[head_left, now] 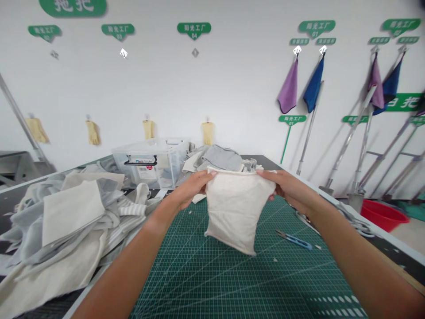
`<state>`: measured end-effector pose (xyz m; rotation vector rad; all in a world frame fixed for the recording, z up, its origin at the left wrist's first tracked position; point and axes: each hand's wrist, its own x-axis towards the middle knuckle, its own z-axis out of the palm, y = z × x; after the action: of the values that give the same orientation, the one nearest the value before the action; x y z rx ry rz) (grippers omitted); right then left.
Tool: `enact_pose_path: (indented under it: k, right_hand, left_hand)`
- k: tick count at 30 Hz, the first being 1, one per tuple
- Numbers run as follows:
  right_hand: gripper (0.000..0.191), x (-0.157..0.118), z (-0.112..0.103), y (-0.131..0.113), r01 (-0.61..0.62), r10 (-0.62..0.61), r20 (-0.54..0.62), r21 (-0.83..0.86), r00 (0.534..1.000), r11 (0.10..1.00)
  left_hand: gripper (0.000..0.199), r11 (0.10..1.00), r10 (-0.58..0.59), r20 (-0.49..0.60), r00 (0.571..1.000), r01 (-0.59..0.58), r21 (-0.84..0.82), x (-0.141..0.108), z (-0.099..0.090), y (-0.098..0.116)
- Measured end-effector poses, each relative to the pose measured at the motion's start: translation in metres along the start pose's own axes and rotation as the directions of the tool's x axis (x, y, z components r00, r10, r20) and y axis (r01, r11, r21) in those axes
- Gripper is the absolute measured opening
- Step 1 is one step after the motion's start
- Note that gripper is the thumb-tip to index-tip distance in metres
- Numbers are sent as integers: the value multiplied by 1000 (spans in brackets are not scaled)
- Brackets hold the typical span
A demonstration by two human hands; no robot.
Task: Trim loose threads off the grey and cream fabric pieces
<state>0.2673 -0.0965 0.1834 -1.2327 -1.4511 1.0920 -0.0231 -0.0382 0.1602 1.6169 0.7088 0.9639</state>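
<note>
A cream piece of fabric (pixel 234 208) hangs stretched between my two hands above a green cutting mat (pixel 199 283). My left hand (pixel 195 186) pinches its upper left corner, thumb on top. At the upper right corner, my right hand (pixel 282 184) is closed on the cloth in the same way. The lower edge hangs free and slants down to the right. On the mat, to the right of the fabric, lies a pair of blue thread snips (pixel 294 239).
A heap of grey and cream fabric pieces (pixel 73 212) covers the left side. Behind stand a clear plastic box (pixel 152 159) and another fabric pile (pixel 221 155). A red basin (pixel 381 215) is beyond the table's right edge. Cloths and gloves hang on the wall.
</note>
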Motion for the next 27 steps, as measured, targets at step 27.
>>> enact_pose_path:
  k: [27]
  right_hand:
    - [28, -115, -13, 117, 138, 70, 345, -543, 936, 828]
  left_hand:
    - [33, 738, -237, 310, 921, -37, 674, -117, -6, -70]
